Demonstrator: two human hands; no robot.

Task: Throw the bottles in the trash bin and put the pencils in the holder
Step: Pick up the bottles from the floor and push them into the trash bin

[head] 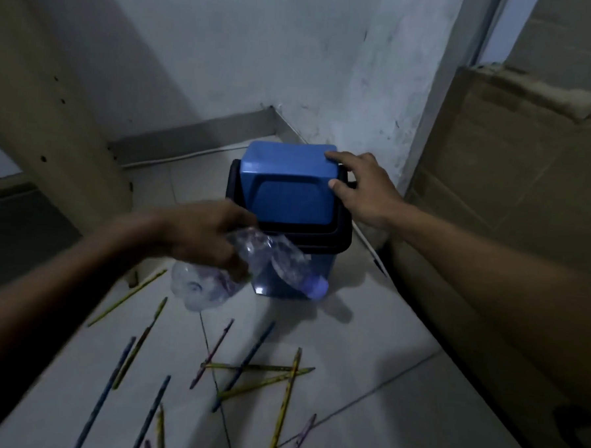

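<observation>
A small blue trash bin (285, 165) with a black rim and a swing flap stands in the floor corner. My right hand (361, 189) rests on the right side of its blue lid, thumb at the flap's edge, fingers spread. Just in front of the bin, my left hand (201, 234) is shut on crumpled clear plastic bottles (250, 273); one has a purple cap pointing down to the right. Several coloured pencils (252, 365) lie scattered on the tiled floor in front of me. No pencil holder is in view.
A large cardboard box (515, 187) stands against the wall at the right, close to the bin. A beige furniture leg (53, 108) rises at the left. White walls meet behind the bin. A thin dark stick (371, 251) lies beside the box.
</observation>
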